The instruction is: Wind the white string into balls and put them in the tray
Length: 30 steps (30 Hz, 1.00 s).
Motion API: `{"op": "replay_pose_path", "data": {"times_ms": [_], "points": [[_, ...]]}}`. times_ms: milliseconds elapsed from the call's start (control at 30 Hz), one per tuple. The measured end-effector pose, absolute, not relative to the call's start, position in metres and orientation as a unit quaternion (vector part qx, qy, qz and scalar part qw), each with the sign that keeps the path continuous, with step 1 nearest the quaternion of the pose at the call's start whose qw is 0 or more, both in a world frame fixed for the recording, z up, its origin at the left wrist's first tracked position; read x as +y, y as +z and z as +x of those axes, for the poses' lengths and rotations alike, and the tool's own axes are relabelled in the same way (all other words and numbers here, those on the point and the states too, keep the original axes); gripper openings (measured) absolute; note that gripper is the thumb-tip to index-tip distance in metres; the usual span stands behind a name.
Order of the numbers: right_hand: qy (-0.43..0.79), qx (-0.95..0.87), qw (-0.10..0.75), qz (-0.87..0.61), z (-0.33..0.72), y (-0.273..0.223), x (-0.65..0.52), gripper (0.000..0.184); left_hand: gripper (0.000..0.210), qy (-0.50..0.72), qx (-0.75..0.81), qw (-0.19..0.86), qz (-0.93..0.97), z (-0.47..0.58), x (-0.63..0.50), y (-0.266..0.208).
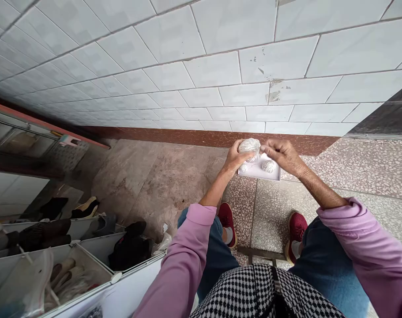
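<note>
The left hand cups a round bundle wrapped in clear film, fingers closed under and around it, while the right hand pinches the film at the bundle's right side. Working the film in small pulls, with the left grip steady, should keep it from tearing. The bundle sits above a white tray holding more wrapped balls.

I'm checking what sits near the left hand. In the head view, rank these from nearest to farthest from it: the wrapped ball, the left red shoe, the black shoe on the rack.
1. Wrapped ball: held in the left hand.
2. Left red shoe: on the floor below.
3. Black shoe: on the rack, far left.
</note>
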State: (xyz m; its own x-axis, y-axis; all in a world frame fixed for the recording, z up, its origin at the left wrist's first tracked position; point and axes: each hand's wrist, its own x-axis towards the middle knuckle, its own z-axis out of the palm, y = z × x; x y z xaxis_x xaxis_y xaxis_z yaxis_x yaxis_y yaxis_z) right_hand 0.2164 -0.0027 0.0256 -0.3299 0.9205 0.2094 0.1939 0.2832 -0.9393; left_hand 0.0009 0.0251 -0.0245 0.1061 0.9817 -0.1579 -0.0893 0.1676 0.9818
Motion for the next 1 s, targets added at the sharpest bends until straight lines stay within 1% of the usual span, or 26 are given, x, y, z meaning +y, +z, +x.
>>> {"op": "replay_pose_path", "data": {"times_ms": [100,200,367,500,633,733,833,933,1000], "points": [[0.444,-0.638,0.446,-0.444,0.232,0.021,0.010,0.063,0.074,0.400,0.425,0.675,0.451,0.005,0.017,-0.015],[0.468,-0.613,0.457,-0.444,0.235,0.016,0.015,0.063,0.068,0.369,0.386,0.721,0.442,0.007,0.011,-0.010],[0.468,-0.605,0.468,-0.443,0.228,0.009,0.018,0.067,0.080,0.338,0.382,0.732,0.451,0.009,0.006,-0.011],[0.447,-0.617,0.467,-0.448,0.229,0.002,0.021,0.069,0.089,0.359,0.395,0.715,0.452,0.014,0.005,-0.013],[0.464,-0.604,0.472,-0.444,0.232,-0.001,0.023,0.066,0.093,0.377,0.382,0.732,0.419,0.016,0.006,-0.013],[0.478,-0.595,0.474,-0.439,0.233,-0.003,0.024,0.062,0.085,0.387,0.360,0.756,0.386,0.014,0.006,-0.012],[0.446,-0.619,0.462,-0.452,0.228,-0.009,0.025,0.059,0.076,0.407,0.333,0.774,0.352,0.013,0.006,-0.009],[0.397,-0.663,0.424,-0.472,0.217,-0.017,0.020,0.054,0.070,0.456,0.322,0.771,0.306,0.012,0.009,-0.008],[0.382,-0.695,0.382,-0.474,0.207,-0.021,0.014,0.044,0.065,0.498,0.328,0.750,0.286,0.012,0.012,-0.008]]}}
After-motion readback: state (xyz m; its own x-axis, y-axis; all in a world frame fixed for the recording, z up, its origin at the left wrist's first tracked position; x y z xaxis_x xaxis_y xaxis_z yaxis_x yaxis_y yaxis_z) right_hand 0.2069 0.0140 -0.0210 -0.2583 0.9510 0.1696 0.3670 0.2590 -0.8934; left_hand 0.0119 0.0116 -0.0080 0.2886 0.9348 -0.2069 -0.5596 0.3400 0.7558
